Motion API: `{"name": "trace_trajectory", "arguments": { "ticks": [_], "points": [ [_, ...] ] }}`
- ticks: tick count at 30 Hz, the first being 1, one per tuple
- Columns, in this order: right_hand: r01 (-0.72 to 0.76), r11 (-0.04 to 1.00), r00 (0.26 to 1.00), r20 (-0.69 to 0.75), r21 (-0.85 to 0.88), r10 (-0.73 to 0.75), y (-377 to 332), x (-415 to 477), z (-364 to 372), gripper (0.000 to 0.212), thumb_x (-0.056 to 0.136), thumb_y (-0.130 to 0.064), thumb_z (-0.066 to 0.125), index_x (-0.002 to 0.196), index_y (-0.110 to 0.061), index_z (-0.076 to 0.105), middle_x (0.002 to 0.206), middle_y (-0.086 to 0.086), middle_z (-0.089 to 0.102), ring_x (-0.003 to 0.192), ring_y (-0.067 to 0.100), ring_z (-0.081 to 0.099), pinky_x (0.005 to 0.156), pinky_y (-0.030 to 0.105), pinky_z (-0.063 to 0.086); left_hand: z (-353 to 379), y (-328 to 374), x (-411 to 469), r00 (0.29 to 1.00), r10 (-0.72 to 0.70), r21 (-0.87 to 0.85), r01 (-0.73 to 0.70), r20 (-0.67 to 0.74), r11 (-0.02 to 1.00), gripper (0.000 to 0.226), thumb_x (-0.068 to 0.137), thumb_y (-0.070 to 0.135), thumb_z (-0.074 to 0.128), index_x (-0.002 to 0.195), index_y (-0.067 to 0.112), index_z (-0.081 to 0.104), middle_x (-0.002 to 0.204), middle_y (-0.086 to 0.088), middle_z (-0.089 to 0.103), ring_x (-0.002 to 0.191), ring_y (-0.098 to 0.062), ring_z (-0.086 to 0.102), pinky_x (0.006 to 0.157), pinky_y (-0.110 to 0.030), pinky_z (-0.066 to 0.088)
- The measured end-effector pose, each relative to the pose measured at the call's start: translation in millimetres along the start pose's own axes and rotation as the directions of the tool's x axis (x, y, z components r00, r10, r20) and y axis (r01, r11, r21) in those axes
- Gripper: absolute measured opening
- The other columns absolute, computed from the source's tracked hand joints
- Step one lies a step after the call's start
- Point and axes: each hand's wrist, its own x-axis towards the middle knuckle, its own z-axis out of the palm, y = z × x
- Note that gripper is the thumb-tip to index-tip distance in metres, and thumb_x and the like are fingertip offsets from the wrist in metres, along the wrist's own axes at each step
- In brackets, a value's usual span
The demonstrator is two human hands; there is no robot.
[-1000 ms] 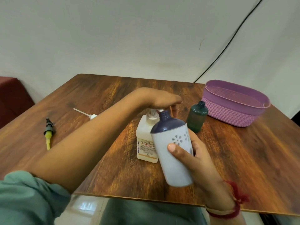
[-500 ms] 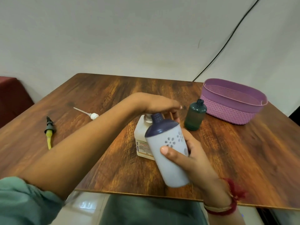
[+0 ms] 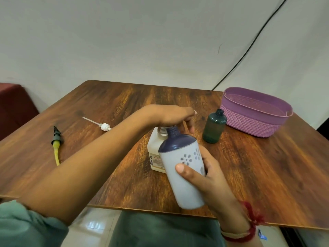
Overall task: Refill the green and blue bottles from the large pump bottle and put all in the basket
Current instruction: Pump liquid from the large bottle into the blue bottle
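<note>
My right hand grips the blue bottle, pale with a dark blue top and flower marks, tilted with its open neck under the pump spout. The large pump bottle, cream with a label, stands on the table behind it. My left hand lies flat on top of the pump head, fingers straight, pressing down. The green bottle stands upright and uncapped to the right, next to the purple basket.
A white pump cap with its tube lies on the wooden table at the left. A dark and yellow spray nozzle lies farther left. A black cable runs down the wall behind the basket.
My left hand has pushed the pump head down and let it rise a little. The blue bottle stays at the spout; the view has shifted slightly.
</note>
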Motion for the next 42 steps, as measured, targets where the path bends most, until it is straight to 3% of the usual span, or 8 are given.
{"name": "trace_trajectory", "arguments": {
  "ticks": [3,7,15,20,25,34,38,42],
  "points": [
    [0.001,1.000,1.000,0.011,0.024,-0.001,1.9,-2.0,2.9,0.065,0.056,-0.041,0.075,0.116,-0.027,0.058,0.099,0.003,0.071,0.087,0.020,0.070,0.064,0.024,0.054,-0.1,0.0,-4.1,1.000,-0.018,0.070,0.017,0.017,0.997,0.060,0.102,0.043,0.016,0.103,0.010,0.066,0.104,-0.009,0.068,0.104,-0.029,0.061,0.101,-0.043,0.042],
    [0.011,0.998,1.000,0.007,0.055,-0.012,-0.9,-3.4,1.3,0.064,0.055,-0.040,0.075,0.115,-0.027,0.059,0.097,0.005,0.071,0.085,0.021,0.070,0.064,0.025,0.054,-9.6,10.2,-6.0,1.000,-0.007,0.155,0.008,-0.008,0.988,0.065,0.102,0.048,0.011,0.107,0.012,0.064,0.109,-0.008,0.065,0.099,-0.021,0.058,0.101,-0.040,0.041],
    [0.018,1.000,1.000,0.014,0.011,-0.018,1.5,-1.6,2.0,0.062,0.058,-0.041,0.074,0.116,-0.029,0.058,0.099,0.002,0.071,0.088,0.019,0.070,0.065,0.025,0.054,0.7,0.0,-5.8,1.000,-0.010,0.060,0.010,0.013,0.998,0.061,0.102,0.044,0.017,0.101,0.009,0.067,0.103,-0.011,0.070,0.104,-0.030,0.061,0.102,-0.046,0.041],
    [0.030,0.998,0.999,0.011,0.049,-0.031,-0.6,-0.6,1.5,0.058,0.057,-0.041,0.075,0.112,-0.031,0.060,0.098,0.004,0.071,0.087,0.021,0.070,0.064,0.025,0.054,-10.7,5.8,-6.1,0.999,0.005,0.039,-0.003,-0.053,0.999,0.059,0.102,0.045,0.013,0.100,0.013,0.063,0.106,-0.009,0.066,0.094,-0.019,0.060,0.101,-0.041,0.041],
    [0.035,0.999,0.999,0.025,0.039,-0.036,-0.5,-2.3,-0.1,0.060,0.058,-0.036,0.074,0.114,-0.023,0.058,0.093,-0.001,0.072,0.082,0.014,0.070,0.062,0.021,0.053,2.1,-1.4,-5.5,1.000,-0.012,0.013,0.012,-0.005,1.000,0.061,0.102,0.042,0.018,0.103,0.005,0.067,0.104,-0.012,0.069,0.105,-0.034,0.061,0.101,-0.046,0.042],
    [0.082,0.994,0.996,-0.025,0.078,-0.080,5.5,-4.0,1.1,0.045,0.059,-0.037,0.074,0.103,-0.039,0.065,0.097,0.003,0.072,0.085,0.019,0.070,0.064,0.025,0.054,-8.5,5.8,-0.1,0.994,-0.003,0.021,0.006,-0.107,1.000,0.060,0.103,0.042,0.013,0.103,0.010,0.065,0.109,-0.011,0.066,0.100,-0.025,0.060,0.103,-0.045,0.041],
    [0.072,0.997,0.997,0.006,0.021,-0.072,3.6,-5.0,-2.3,0.054,0.060,-0.036,0.074,0.112,-0.032,0.060,0.096,-0.001,0.071,0.086,0.015,0.070,0.066,0.023,0.054,5.2,-4.5,-3.9,0.998,-0.006,-0.021,0.005,-0.070,1.000,0.060,0.102,0.040,0.017,0.102,0.006,0.066,0.105,-0.014,0.069,0.106,-0.036,0.059,0.103,-0.048,0.040],
    [0.044,0.999,0.998,0.042,0.026,-0.045,3.5,-7.5,2.6,0.060,0.058,-0.037,0.075,0.115,-0.028,0.058,0.097,0.001,0.072,0.087,0.017,0.070,0.065,0.023,0.054,6.8,-1.4,-13.6,0.999,-0.035,0.026,0.036,-0.030,0.999,0.059,0.102,0.041,0.016,0.099,0.011,0.067,0.100,-0.009,0.070,0.105,-0.028,0.059,0.104,-0.044,0.039]
  ]
}}
